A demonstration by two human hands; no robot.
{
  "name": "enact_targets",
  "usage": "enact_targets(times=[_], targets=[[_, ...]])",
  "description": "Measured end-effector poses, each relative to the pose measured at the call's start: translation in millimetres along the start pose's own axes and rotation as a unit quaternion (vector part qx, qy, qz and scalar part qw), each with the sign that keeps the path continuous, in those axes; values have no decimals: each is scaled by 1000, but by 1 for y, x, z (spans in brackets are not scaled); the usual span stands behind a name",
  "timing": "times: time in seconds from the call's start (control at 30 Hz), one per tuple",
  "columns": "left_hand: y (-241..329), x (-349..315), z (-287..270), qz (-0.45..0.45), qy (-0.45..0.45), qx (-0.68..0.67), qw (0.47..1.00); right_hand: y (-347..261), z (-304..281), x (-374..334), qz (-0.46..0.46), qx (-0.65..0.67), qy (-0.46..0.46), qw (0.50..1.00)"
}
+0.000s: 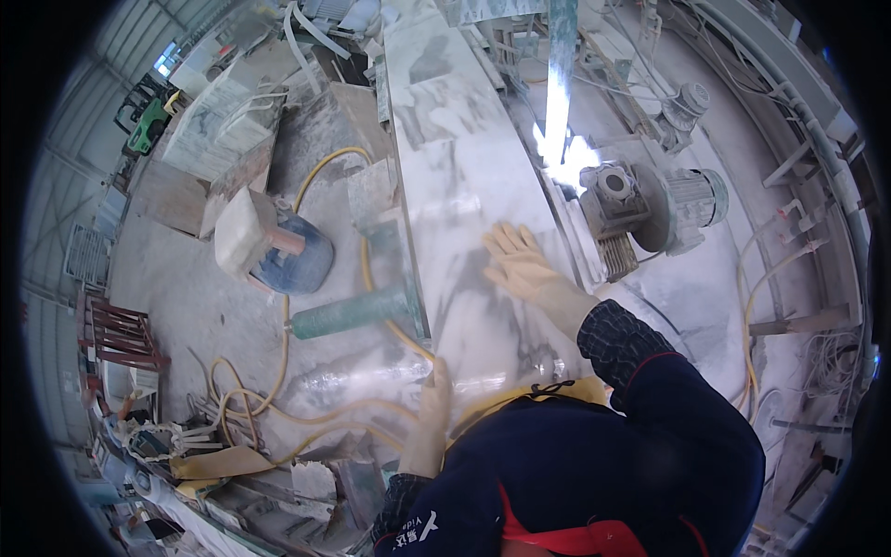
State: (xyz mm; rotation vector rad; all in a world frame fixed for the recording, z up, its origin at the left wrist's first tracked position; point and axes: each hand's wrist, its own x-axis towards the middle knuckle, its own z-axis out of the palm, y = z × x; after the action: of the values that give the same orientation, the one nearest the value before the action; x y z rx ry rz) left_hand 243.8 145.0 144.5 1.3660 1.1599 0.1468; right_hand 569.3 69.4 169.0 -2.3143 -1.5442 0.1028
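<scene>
A long white marble slab (478,176) with grey veins runs away from me, lying on green rollers. My right hand (522,266), in a cream rubber glove, lies flat on its top with the fingers spread. At the slab's near left edge, my left hand (430,413) wears the same kind of glove. It is seen edge-on, its fingers stretched forward along that edge; their inner side is hidden. A yellow hose (399,336) passes close by its fingertips, and I cannot tell whether they touch. A green roller (357,313) sticks out left of the slab.
A dusty motor with gearbox (650,206) stands right of the slab, beside a bright light. Left are a blue barrel (295,258) and leaning stone slabs (227,121). Hose coils (246,408) and stone offcuts (316,487) lie near left. A green forklift (148,125) is farther back.
</scene>
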Motion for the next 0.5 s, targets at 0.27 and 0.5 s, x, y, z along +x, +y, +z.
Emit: enact_targets(times=[0.27,0.5], targets=[[9,-4,3,7,-18,-36,999,0,-1,3,0,-7,17,1000],[22,-5,10,3,43,32,999,2,-1,8,13,10,-4,1000]])
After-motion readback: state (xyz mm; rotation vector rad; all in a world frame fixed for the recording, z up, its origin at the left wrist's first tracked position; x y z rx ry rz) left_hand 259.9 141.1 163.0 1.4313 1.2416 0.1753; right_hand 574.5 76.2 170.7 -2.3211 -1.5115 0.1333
